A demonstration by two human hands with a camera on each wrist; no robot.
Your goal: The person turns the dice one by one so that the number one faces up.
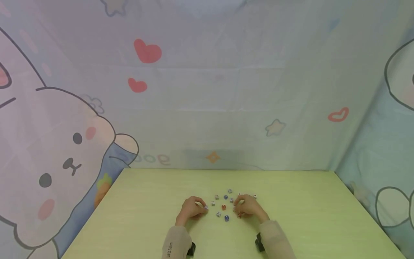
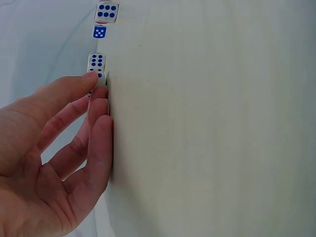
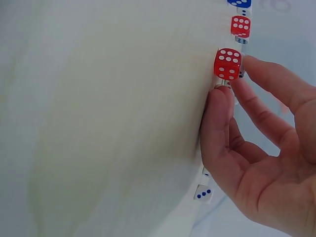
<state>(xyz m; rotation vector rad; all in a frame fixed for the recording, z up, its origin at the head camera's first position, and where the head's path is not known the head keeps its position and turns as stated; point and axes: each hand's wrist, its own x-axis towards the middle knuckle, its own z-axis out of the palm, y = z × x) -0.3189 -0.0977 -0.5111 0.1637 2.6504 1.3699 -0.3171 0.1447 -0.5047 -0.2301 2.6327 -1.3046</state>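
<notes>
My left hand point(image 1: 193, 207) pinches a white die point(image 2: 101, 79) with blue dots between thumb and fingertips, low at the table. Just beyond it in the left wrist view is another white die point(image 2: 97, 61). On the other side of the group, my right hand point(image 1: 248, 205) has its thumb and fingertips around a white die point(image 3: 242, 69), partly hidden behind a red die point(image 3: 227, 64). That red die rests on the table beside the thumb. Between the hands lie a red die point(image 1: 224, 207), a blue die point(image 1: 226, 218) and several white dice.
The dice stand on a light yellow-green table point(image 1: 145, 190). Farther back are a second blue die point(image 1: 225, 197) and a white die point(image 1: 230, 191). Another white die point(image 1: 255, 196) lies behind the right hand. A printed cloth point(image 1: 207, 90) hangs along the table's back edge.
</notes>
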